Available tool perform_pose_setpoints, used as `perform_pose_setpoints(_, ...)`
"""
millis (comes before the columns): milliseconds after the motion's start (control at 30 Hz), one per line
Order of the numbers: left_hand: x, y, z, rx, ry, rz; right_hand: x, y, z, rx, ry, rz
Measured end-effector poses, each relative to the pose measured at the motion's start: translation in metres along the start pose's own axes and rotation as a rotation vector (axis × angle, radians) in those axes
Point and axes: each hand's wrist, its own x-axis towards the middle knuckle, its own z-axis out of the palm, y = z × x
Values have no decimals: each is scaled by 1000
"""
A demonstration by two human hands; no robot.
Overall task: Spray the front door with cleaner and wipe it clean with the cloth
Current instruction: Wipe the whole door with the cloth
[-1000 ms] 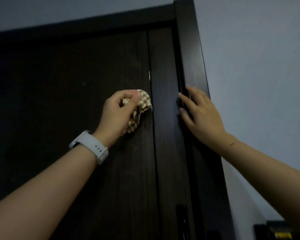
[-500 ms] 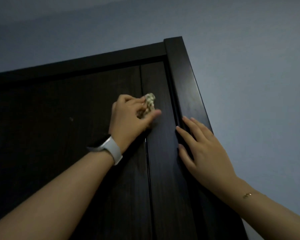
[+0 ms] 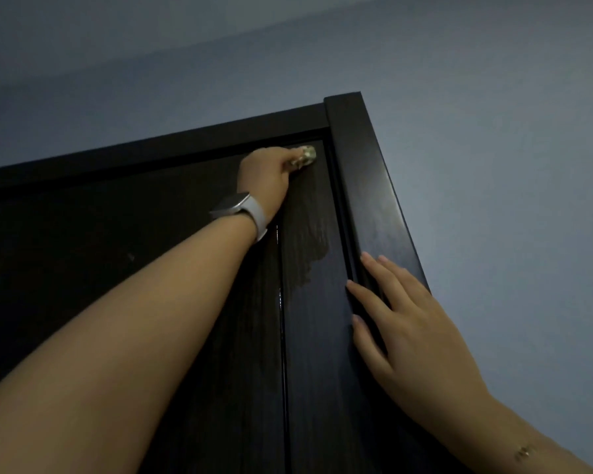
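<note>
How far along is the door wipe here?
Done: a wiped streak runs down the door's right strip, so spraying looks finished there. In hand: the left hand presses the cloth at the top corner; the right hand braces on the frame. Left: the wide dark panel shows no streaks.

1. You are standing indoors, most likely in a home, close up to a dark wood-grain door set in a matching dark frame.
2. Around the frame you see a plain painted wall in a bluish grey, with nothing hung on it.
3. Above, the wall meets a flat ceiling, so this is a room or hallway; the dim light tells you no more.
</note>
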Motion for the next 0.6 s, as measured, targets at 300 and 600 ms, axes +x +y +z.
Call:
perform_pose_setpoints(300,-105,18,-38,-130,-95,283,1,0,-1,5,-15,-1)
perform_pose_setpoints(600,-65,6,-31,-118,-147,214,1,-5,1,-52,31,-15)
